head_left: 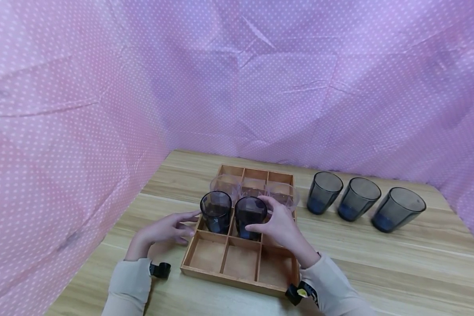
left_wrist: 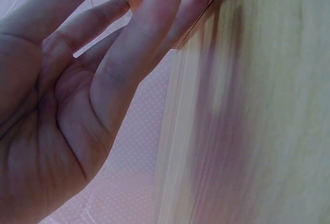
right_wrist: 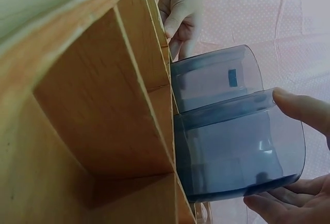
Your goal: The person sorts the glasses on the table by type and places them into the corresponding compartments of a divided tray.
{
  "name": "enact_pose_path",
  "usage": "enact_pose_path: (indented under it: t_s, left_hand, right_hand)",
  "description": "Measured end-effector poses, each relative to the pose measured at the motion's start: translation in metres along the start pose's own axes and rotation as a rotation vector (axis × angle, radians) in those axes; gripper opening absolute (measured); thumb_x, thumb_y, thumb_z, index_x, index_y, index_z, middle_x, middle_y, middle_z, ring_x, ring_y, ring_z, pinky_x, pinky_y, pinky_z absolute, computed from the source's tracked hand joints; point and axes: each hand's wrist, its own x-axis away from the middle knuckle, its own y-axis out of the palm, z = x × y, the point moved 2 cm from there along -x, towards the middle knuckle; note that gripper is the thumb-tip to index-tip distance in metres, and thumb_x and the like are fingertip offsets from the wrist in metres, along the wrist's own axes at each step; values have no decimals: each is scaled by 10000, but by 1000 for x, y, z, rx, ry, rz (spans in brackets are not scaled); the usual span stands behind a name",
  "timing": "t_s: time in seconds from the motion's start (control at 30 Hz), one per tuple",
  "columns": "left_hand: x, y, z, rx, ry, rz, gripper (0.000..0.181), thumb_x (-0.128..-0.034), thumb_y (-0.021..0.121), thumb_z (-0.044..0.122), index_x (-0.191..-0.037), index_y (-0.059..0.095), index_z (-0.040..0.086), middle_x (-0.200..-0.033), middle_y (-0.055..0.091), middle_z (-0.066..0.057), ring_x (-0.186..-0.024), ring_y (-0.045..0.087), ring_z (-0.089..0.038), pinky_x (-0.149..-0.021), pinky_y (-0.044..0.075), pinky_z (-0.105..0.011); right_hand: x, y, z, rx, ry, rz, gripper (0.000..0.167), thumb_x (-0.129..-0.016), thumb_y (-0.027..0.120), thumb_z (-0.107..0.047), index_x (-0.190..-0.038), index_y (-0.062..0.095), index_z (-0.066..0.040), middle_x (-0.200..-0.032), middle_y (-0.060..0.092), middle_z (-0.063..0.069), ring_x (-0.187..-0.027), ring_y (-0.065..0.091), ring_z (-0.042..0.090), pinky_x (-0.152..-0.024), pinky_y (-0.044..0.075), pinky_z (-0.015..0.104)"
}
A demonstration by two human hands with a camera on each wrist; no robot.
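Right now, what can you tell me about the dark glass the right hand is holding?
The dark glass looks like smoky, see-through glass, with a round open rim and tapering sides. It is roughly upright in the middle compartment of the wooden tray's second row from the front, beside a matching glass. The right hand grips it between thumb and fingers.

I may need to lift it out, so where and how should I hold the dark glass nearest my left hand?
Probably high on the wall of that dark glass, coming from the left. Its base sits in the tray, its upper part rises above it, mouth up, and the other dark glass stands close on its right.
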Motion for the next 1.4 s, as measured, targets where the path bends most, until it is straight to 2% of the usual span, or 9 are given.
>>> enact_pose_path:
  t_s: [0.37, 0.53, 0.73, 1.0, 1.2, 1.4]
  left_hand:
    - [-1, -1, -1, -2, 6, -4, 742, -941, 625, 189, -1525, 208, -1, -1495, 240, -396, -1205, 541, -414, -867, 597, -377]
    - [-1, -1, -1, -10, 8, -6, 741, -941, 625, 189, -1525, 210, 0, -1495, 240, -397, -1202, 544, -414, -861, 599, -367]
    - [-1, 0, -2, -5, 14, -6, 741, -941, 624, 182, -1524, 206, -5, -1493, 236, -402, -1198, 547, -411, -859, 600, -369]
    - [-1, -2, -3, 2, 13, -9, 747, -941, 622, 176, -1523, 195, -15, -1493, 227, -407, -1200, 539, -411, -858, 600, -369]
    - [-4, -6, -5, 4, 19, -20, 752, -943, 621, 192, -1524, 192, -16, -1491, 232, -408, -1196, 544, -399, -856, 600, -367]
    - [-7, -9, -5, 7, 23, -26, 752, -941, 623, 186, -1520, 191, -27, -1486, 232, -412, -1218, 521, -439, -863, 598, -374]
  right_hand:
    - [2, 2, 0, 9, -8, 2, 818, -678, 894, -229, -1366, 494, -39, -1319, 598, 169, -1202, 572, 345, -1015, 502, 488]
    - [4, 0, 3, -61, 7, -2, 812, -688, 886, -191, -1383, 487, -61, -1362, 567, 182, -1235, 556, 356, -1026, 498, 472]
    - [7, -9, 7, -175, -26, -39, 756, -734, 845, -107, -1384, 470, -15, -1402, 529, 196, -1287, 510, 367, -1074, 459, 464]
    - [11, -23, 16, -206, -51, -67, 727, -780, 802, -75, -1390, 426, 47, -1409, 501, 239, -1309, 473, 395, -1111, 418, 476]
    - [14, -30, 21, -224, -41, -49, 721, -777, 800, -58, -1379, 425, 70, -1408, 486, 271, -1307, 468, 417, -1109, 413, 482]
    - [17, -38, 28, -210, -27, -13, 714, -785, 792, -57, -1380, 421, 78, -1397, 500, 269, -1307, 466, 409, -1099, 424, 491]
